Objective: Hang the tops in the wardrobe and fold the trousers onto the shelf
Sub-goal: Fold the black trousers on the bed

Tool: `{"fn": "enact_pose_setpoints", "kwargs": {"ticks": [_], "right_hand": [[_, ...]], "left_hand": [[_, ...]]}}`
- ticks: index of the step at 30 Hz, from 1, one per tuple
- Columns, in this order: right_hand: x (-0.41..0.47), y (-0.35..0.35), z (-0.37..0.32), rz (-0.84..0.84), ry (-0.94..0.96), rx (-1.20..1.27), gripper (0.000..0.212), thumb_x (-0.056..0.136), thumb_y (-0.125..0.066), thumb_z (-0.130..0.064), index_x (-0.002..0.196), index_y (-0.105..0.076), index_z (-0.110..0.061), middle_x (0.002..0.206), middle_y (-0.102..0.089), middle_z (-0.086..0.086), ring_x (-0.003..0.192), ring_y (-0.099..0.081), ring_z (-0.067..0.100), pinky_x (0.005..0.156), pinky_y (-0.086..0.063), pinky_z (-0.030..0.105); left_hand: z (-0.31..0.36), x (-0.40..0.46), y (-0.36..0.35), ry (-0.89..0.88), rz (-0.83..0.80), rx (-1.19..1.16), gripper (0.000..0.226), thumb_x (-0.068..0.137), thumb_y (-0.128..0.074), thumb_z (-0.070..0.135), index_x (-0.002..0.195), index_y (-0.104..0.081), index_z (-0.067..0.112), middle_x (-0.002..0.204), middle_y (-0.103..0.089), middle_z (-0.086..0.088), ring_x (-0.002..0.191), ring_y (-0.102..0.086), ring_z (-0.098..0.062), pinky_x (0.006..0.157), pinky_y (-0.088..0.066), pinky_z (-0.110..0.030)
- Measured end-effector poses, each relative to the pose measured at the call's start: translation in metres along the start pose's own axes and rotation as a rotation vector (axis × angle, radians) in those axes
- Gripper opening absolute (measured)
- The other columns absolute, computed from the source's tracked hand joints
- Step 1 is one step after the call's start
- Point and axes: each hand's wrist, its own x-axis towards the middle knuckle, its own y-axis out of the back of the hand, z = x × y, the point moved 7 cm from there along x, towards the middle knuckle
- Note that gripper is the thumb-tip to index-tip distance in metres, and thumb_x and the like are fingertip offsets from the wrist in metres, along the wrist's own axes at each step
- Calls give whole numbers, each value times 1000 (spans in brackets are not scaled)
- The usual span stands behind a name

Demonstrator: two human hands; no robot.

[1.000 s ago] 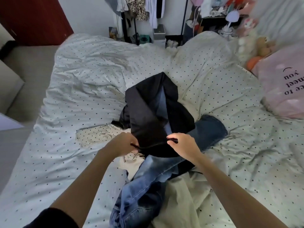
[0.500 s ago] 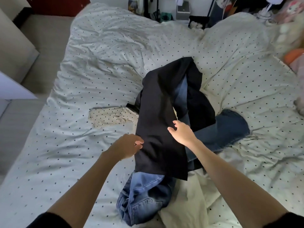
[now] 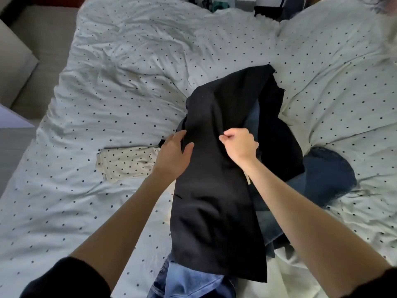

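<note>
Your left hand point(image 3: 174, 155) rests open on the limp trousers point(image 3: 217, 190); your right hand point(image 3: 240, 145), at 3 o'clock, pinches them. Grip the edges.

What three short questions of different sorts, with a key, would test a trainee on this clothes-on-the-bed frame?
1. True or false: the black garment lies on top of the jeans.
2. Which hand pinches the black garment? A) left hand B) right hand
3. Fill in: the clothes lie on a white bedcover printed with dark ____.

Key: 1 true; 2 B, the right hand's fingers are curled on a fold, while the left hand lies open against the garment's edge; 3 dots.
</note>
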Motion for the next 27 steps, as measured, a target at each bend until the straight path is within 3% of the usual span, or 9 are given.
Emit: {"fn": "enact_pose_setpoints", "kwargs": {"ticks": [4, 8, 12, 15, 18, 20, 23, 25, 27], "right_hand": [[-65, 11, -3, 80, 258, 40, 12, 87, -63, -24, 85, -73, -17, 76, -62, -11, 83, -59, 16, 80, -24, 31], [-119, 28, 11, 112, 354, 18, 14, 82, -70, -18, 69, -71, -15, 62, -55, -12, 62, -55, 14, 73, -21, 30], [-150, 41, 25, 80, 424, -52, 12, 79, -72, -17, 67, -72, -15, 65, -66, -7, 61, -59, 15, 72, -25, 31], [-172, 50, 39, 61, 502, -125, 13, 79, -69, -21, 67, -72, -16, 66, -67, -8, 60, -60, 14, 71, -31, 33], [-174, 63, 64, 2, 366, -171, 42, 91, -44, -40, 68, -69, -16, 66, -65, -6, 66, -60, 16, 79, -34, 35], [-158, 88, 80, 117, 159, -35, 47, 90, -31, -52, 74, -65, -24, 71, -63, -7, 73, -61, 16, 87, -39, 41], [-119, 96, 108, 6, -298, 41, 70, 86, -31, -71, 129, -51, -20, 128, -55, 1, 116, -52, 27, 105, -27, 52], [-104, 81, 113, -158, -400, -74, 88, 80, -35, -78, 135, -43, -11, 136, -47, 9, 124, -45, 35, 107, -26, 55], [-96, 64, 109, -193, -427, 15, 79, 80, -51, -70, 129, -47, -8, 130, -52, 10, 120, -48, 35, 106, -31, 52]], "left_hand": [[21, 11, 3, 79, 18, -111, 65, 86, -57, 49, 139, -37, 16, 136, -48, -5, 124, -47, -23, 101, -36, -33], [58, 3, -29, 75, -190, -4, 84, 78, -69, 48, 143, -29, 13, 138, -45, -10, 128, -42, -27, 104, -38, -41], [67, -28, -59, 79, -147, 82, 28, 82, -67, 20, 106, -58, 8, 104, -62, -11, 106, -56, -27, 79, -39, -27], [74, -52, -70, -11, -219, 114, 19, 83, -68, 19, 96, -64, 6, 99, -64, -9, 103, -55, -26, 81, -38, -27], [71, -84, -68, -132, -374, 149, 18, 81, -71, 21, 94, -66, 9, 84, -58, 1, 90, -56, -19, 70, -32, -19], [62, -115, -72, -191, -556, 187, 13, 78, -73, 22, 86, -65, 17, 77, -54, 8, 77, -53, -8, 63, -31, -16], [48, -167, -88, -241, -840, 223, 13, 75, -76, 25, 81, -67, 20, 68, -57, 16, 62, -51, 9, 65, -36, -15], [46, -185, -90, -221, -918, 211, 14, 73, -77, 27, 79, -66, 22, 65, -58, 17, 59, -51, 13, 63, -36, -14], [49, -187, -86, -225, -935, 218, 14, 72, -78, 28, 77, -66, 23, 61, -56, 18, 60, -51, 13, 60, -34, -14]]}}
